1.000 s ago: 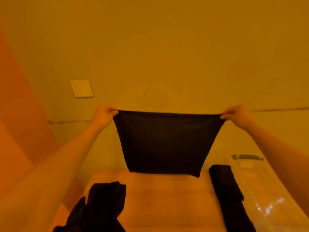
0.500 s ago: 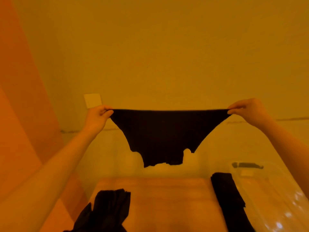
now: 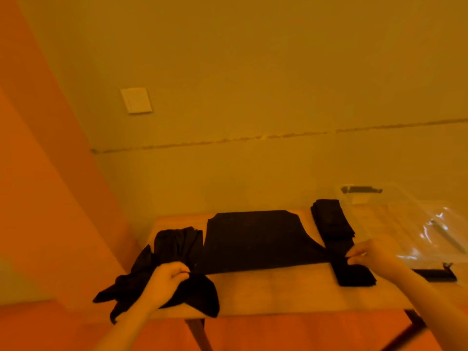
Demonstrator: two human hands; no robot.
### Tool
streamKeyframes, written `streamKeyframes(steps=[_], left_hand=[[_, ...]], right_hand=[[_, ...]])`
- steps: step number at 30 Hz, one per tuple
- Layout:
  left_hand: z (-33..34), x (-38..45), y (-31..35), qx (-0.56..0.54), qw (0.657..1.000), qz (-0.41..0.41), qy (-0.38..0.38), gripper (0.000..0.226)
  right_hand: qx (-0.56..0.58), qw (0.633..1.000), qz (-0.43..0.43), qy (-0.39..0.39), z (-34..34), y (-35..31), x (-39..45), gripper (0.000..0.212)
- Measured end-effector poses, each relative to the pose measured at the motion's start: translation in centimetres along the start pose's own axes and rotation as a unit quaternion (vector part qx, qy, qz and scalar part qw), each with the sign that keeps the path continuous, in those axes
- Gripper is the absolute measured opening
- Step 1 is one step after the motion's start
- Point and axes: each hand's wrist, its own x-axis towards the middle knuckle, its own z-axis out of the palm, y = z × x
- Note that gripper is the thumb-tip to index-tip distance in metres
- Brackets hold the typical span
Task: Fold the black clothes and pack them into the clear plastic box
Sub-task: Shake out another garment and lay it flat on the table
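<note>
Occlusions and cut-offs, referenced to the table (image 3: 278, 290)

Clear plastic box (image 3: 405, 224) at the table's right end: cut by right edge, walls hard to trace, contents unreadable. Both forearms run out the bottom edge. Left hand (image 3: 167, 279) covers part of the crumpled black pile (image 3: 174, 252); garment count there unclear. Table legs mostly below frame.

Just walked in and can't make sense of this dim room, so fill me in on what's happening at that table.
A person is folding black clothes on a wooden table. A black garment lies spread flat in the middle, and both hands pinch its near corners: the left hand at the left corner, the right hand at the right. An unfolded black heap sits to the left, a folded stack to the right. The clear plastic box stands at the far right; no clothes show in it.
</note>
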Motion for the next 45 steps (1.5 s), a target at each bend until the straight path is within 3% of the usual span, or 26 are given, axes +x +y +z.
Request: streamKeyframes(steps=[3, 9, 13, 19, 27, 30, 35, 41, 45], left_hand=[[2.2, -2.0, -1.7, 0.009, 0.998, -0.027, -0.05, 0.033], [2.9, -4.4, -3.1, 0.036, 0.996, -0.043, -0.069, 0.026], [3.5, -5.5, -3.4, 0.006, 0.996, -0.039, -0.085, 0.03], [3.1, -6.4, -5.1, 0.021, 0.974, -0.073, -0.212, 0.01], [2.0, -5.8, -3.1, 0.01, 0.956, -0.069, -0.286, 0.012], [1.5, -5.7, -2.1, 0.001, 0.961, -0.056, -0.27, 0.012], [0.1, -3.9, -1.3, -0.039, 0.984, -0.035, -0.168, 0.013], [-1.4, 1.1, -0.1, -0.068, 0.986, -0.043, -0.143, 0.015], [-2.1, 5.3, 0.5, -0.066, 0.987, -0.063, -0.135, 0.012]], right_hand=[[-0.022, 0.999, 0.018, -0.033, 1.9, 1.7, -1.7, 0.034], [-0.035, 0.997, 0.05, -0.054, 3.6, 3.1, -4.5, 0.02], [-0.032, 0.996, 0.063, -0.051, 4.2, 3.6, -5.7, 0.022], [-0.063, 0.99, 0.079, -0.101, 4.1, 4.0, -7.3, 0.022], [-0.066, 0.988, 0.067, -0.123, 2.7, 3.5, -8.7, 0.008], [-0.069, 0.987, 0.072, -0.122, 2.3, 3.3, -8.4, 0.012], [-0.024, 0.995, 0.063, -0.072, 2.0, 1.8, -6.3, 0.013], [0.017, 0.999, 0.028, -0.012, 0.7, -0.3, -0.6, 0.015], [0.025, 0.999, 0.01, -0.017, -0.4, -1.1, 4.2, 0.017]])
